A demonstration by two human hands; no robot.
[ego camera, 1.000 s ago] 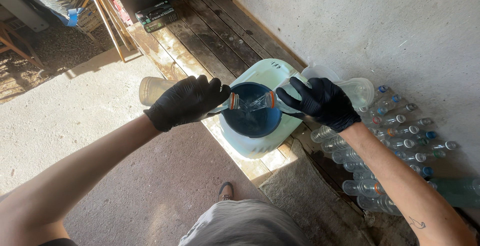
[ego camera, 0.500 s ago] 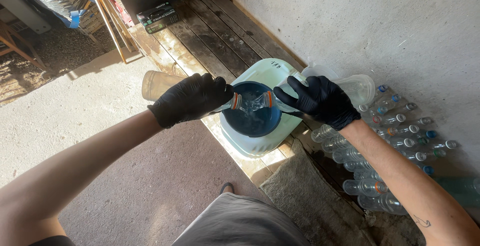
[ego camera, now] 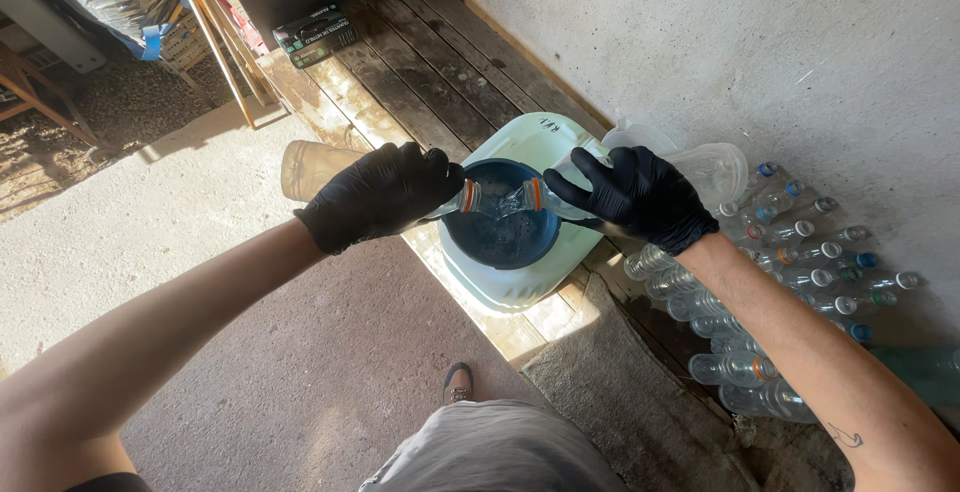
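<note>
Head view, looking straight down at two black-gloved hands over a blue funnel point(ego camera: 500, 237) set in a pale green canister point(ego camera: 525, 282). Left hand point(ego camera: 378, 195): fingers clenched around a clear plastic bottle point(ego camera: 310, 169), tipped on its side, orange-ringed neck pointing right over the funnel's bowl. Right hand point(ego camera: 632, 195): fingers grasping a second clear bottle point(ego camera: 710, 170), likewise tipped, orange-ringed neck pointing left. Both mouths close together above the funnel, clear liquid between them and inside the bowl. Canister resting on a dark wooden plank platform point(ego camera: 420, 72) beside a grey wall point(ego camera: 720, 42). Rows of clear capped bottles point(ego camera: 800, 272) lying stacked on the right against the wall. Small dark box point(ego camera: 317, 36) farther off on the planks. Shoe tip point(ego camera: 458, 383) on the concrete floor point(ego camera: 150, 222) below.
</note>
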